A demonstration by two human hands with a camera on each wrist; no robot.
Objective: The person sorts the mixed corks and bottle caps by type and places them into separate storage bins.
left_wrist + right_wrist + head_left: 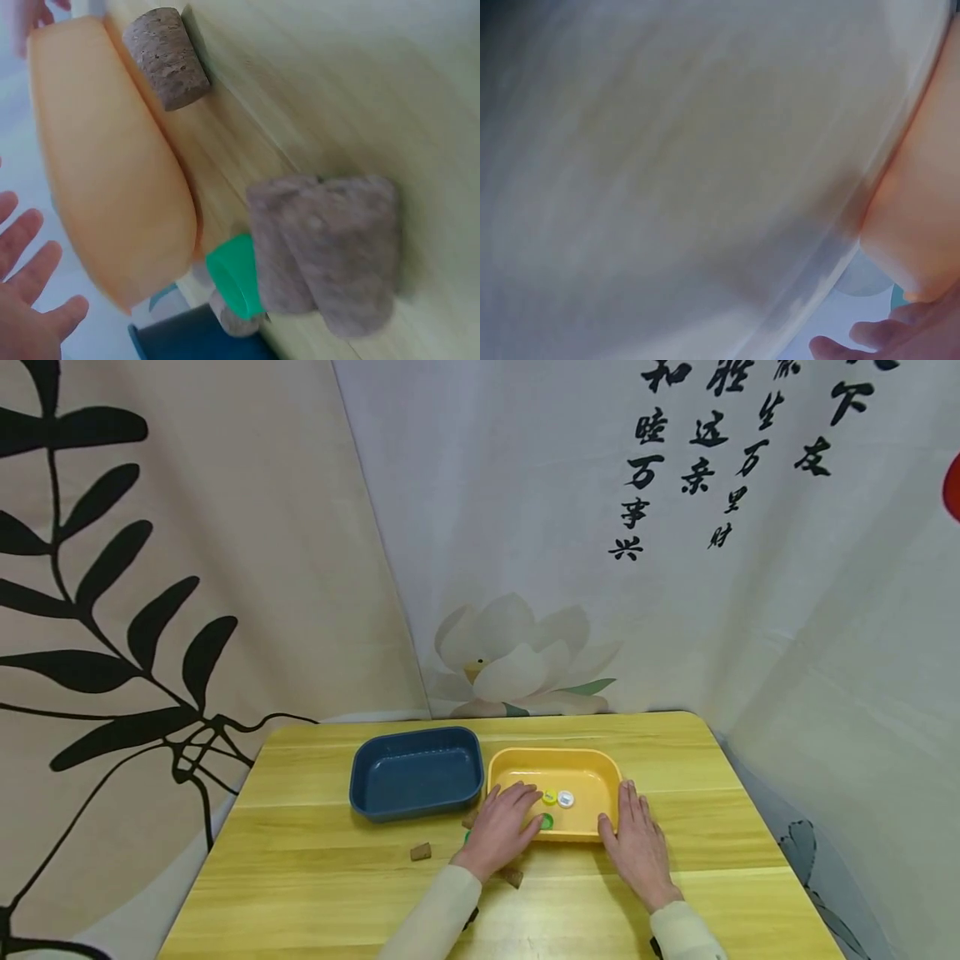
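Observation:
A yellow tray (588, 762) lies in the middle of the table in the head view. Inside it show a yellow bottle cap (550, 797), a white cap (566, 798) and a green cap (547, 821). My left hand (498, 828) reaches over the tray's left side, fingers spread and nothing held. At the right rim my right hand (639, 852) rests with straight fingers along the outside. Below my left hand, the left wrist view has corks (341, 251) close together, another cork (166, 60) beside the tray and a green cap (234, 274) lying on its side.
Left of the yellow tray stands a dark blue tray (416, 770), nearly touching it. A lone cork (421, 852) lies on the wooden table (330, 893) in front of the blue tray. Printed cloth (525, 527) hangs behind the table.

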